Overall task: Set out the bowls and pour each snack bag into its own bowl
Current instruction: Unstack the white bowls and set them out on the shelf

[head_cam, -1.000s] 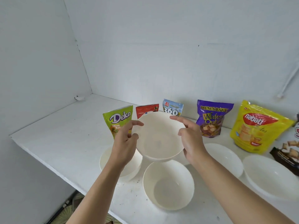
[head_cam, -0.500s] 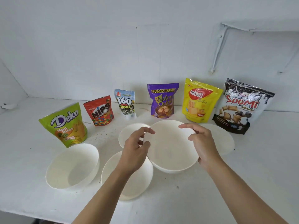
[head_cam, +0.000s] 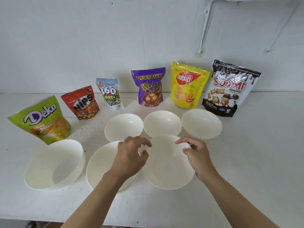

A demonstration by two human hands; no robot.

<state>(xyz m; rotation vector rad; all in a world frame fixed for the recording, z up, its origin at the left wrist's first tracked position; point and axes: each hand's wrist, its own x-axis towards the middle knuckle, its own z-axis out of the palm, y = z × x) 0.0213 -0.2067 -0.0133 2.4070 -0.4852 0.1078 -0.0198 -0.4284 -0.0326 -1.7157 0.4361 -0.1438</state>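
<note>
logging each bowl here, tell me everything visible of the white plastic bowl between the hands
The white plastic bowl is round, plain, smooth, upright and empty, near the white counter's front edge. The left hand and right hand pinch its rim on opposite sides. Another white bowl sits close on its left.

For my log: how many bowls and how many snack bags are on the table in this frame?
White bowls: 6 (back left bowl, back middle bowl, back right bowl, front left bowl, front middle bowl, front right bowl)
Snack bags: 6 (Deka, Nips, 360 Kuaci, Mum's Bake, Nabati, Soomi)
Total: 12
</note>
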